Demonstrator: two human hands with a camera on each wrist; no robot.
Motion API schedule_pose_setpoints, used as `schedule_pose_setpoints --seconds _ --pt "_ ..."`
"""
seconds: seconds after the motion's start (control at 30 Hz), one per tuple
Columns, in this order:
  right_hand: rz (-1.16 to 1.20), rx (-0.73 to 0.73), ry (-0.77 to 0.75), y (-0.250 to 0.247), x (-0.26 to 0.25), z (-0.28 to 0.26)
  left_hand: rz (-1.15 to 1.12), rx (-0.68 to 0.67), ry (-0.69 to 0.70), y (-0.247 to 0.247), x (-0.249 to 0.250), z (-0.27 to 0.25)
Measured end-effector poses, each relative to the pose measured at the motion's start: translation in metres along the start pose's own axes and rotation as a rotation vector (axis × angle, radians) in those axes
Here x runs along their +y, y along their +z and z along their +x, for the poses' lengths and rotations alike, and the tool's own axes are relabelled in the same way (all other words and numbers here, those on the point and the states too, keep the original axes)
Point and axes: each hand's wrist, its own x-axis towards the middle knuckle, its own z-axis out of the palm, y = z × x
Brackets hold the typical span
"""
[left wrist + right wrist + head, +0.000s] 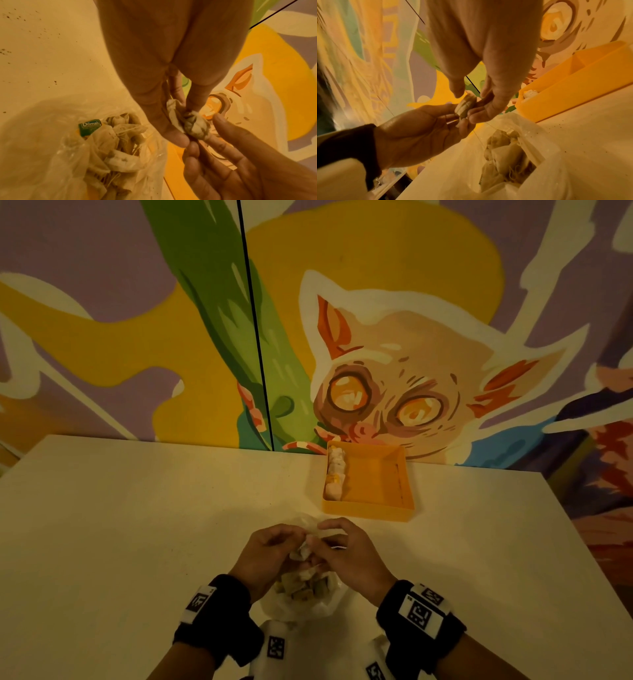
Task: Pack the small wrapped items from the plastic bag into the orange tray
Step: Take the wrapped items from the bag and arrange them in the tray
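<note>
Both grips, left hand (265, 553) and right hand (349, 553), are pinched on one crumpled tea bag (193, 125) above the plastic bag (301, 594); the orange tray (368, 510) is set beyond on the tabletop (137, 525).

A crumpled, pale wrapped item (193, 127), a tea bag rolled into a small bundle, sits pinched between the fingertips of both hands above the plastic bag (298, 601). The bag is clear and thin, lies open on the desk (137, 525) near the person, and holds a heap of similar pale tea bags (120, 146) with strings; one green "Dilmah" tag (89, 128) shows. The orange tray (368, 510), rectangular and shallow, stands further back against the wall, with a row of wrapped items (335, 474) along its left side.
</note>
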Motion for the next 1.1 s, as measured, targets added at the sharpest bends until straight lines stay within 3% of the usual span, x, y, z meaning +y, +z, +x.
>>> schedule_pose_setpoints --seconds 0.27,0.57,0.8,1.1 --pt "0.138 0.028 -0.008 -0.003 -0.008 -0.008 -0.031 0.110 0.050 -0.004 0.000 0.001" --pt "0.028 0.080 -0.036 -0.002 0.001 -0.004 -0.076 0.056 -0.023 0.003 0.000 -0.001" --pt "-0.010 0.039 -0.036 -0.001 0.003 -0.006 -0.088 0.003 -0.046 0.004 0.001 -0.001" --pt "-0.015 0.002 -0.054 -0.008 0.000 -0.011 -0.136 0.138 -0.053 -0.002 -0.001 0.002"
